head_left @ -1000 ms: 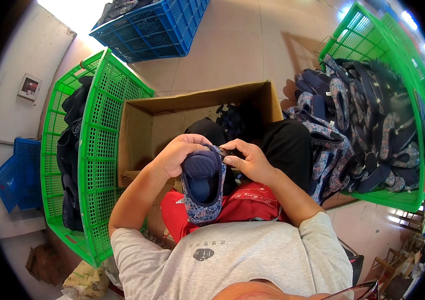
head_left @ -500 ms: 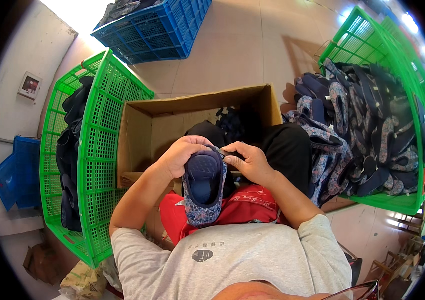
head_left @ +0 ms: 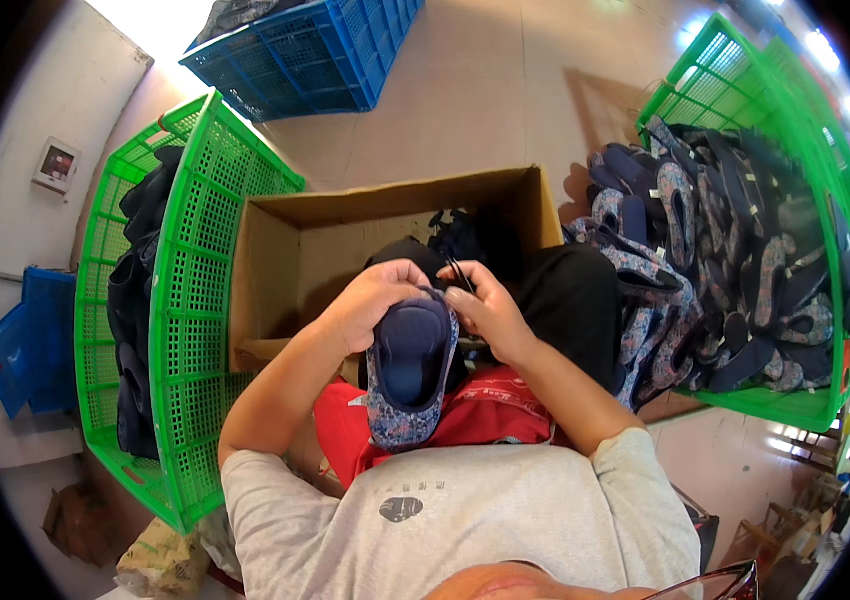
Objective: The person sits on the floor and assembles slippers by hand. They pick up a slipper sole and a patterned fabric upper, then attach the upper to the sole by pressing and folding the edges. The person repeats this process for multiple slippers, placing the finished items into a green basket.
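Observation:
A slipper-like shoe (head_left: 406, 365) with a navy insole and a blue floral outer stands up on end over my lap. Closed around its upper end is my left hand (head_left: 382, 295). Just right of that end, my right hand (head_left: 485, 308) is closed on a thin dark tool (head_left: 459, 273), which looks like small thread snips. Its tips are hidden by the fingers, close to the shoe's edge. Beneath the shoe lies a red cloth (head_left: 490, 410) across my lap.
A cardboard box (head_left: 270, 255) with dark scraps stands before me. The left green crate (head_left: 210, 220) holds dark pieces; the right green crate (head_left: 715, 70) is heaped with floral and navy shoes. A blue crate (head_left: 305, 60) stands farther off on the tiled floor.
My right hand has moved slightly away from the shoe's rim and turned, so the dark tool now sticks up past the fingers. The left hand keeps its hold on the shoe.

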`<move>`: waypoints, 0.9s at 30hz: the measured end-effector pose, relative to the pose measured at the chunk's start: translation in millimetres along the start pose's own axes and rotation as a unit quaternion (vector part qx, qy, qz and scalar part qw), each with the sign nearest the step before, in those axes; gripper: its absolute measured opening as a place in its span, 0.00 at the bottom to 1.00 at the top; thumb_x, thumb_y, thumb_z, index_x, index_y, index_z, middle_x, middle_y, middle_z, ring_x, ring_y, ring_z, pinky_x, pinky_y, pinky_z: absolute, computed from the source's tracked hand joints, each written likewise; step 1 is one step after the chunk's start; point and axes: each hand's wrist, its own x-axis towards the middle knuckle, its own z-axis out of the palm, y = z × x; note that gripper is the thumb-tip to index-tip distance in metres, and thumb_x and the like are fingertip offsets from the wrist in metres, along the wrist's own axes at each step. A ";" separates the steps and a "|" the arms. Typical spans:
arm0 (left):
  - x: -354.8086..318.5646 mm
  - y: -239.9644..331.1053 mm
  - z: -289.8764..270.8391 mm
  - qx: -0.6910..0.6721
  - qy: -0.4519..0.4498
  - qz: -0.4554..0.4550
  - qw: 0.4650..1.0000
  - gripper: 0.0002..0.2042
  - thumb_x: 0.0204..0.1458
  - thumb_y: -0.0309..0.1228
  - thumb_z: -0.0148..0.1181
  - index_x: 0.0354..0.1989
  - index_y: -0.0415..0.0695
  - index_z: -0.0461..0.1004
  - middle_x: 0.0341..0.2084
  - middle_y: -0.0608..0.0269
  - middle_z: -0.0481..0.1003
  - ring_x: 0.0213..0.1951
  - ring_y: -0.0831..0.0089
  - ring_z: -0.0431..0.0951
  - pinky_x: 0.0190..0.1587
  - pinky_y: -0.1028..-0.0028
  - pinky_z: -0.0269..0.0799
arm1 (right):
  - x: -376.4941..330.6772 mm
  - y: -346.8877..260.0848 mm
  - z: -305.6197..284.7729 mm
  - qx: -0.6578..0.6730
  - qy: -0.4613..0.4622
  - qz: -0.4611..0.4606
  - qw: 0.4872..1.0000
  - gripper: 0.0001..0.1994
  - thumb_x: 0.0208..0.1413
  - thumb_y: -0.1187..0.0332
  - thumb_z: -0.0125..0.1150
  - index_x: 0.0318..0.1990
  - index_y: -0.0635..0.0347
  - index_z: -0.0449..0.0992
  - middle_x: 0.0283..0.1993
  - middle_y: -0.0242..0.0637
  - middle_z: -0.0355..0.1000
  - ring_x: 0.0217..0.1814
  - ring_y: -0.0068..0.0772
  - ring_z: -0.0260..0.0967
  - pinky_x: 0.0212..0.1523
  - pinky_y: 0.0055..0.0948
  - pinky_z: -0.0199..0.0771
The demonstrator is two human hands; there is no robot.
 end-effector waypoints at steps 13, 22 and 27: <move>8.2 -30.3 -28.8 -0.185 0.106 0.048 0.976 0.08 0.62 0.26 0.54 0.48 0.42 0.72 0.34 0.61 0.80 0.35 0.75 0.81 0.39 0.76 0.80 | -2.9 21.6 -0.6 -0.092 -0.005 -0.008 0.996 0.21 0.53 0.69 0.72 0.51 0.59 0.69 0.44 0.30 0.71 0.41 0.19 0.68 0.44 0.22 0.72; 5.1 -49.8 -34.0 -0.277 0.142 0.068 0.948 0.11 0.63 0.27 0.55 0.53 0.44 0.72 0.39 0.65 0.78 0.36 0.77 0.79 0.41 0.77 0.78 | -5.0 35.6 6.3 -0.270 -0.014 -0.058 0.961 0.21 0.52 0.78 0.68 0.54 0.60 0.70 0.48 0.29 0.71 0.44 0.21 0.69 0.48 0.21 0.70; 5.8 -66.7 -54.8 -0.324 0.099 0.080 0.938 0.16 0.59 0.25 0.57 0.56 0.44 0.70 0.37 0.66 0.78 0.33 0.79 0.79 0.37 0.80 0.77 | -7.5 49.0 -1.2 -0.195 0.006 -0.004 0.981 0.17 0.51 0.79 0.65 0.49 0.61 0.75 0.37 0.27 0.70 0.34 0.19 0.66 0.39 0.19 0.67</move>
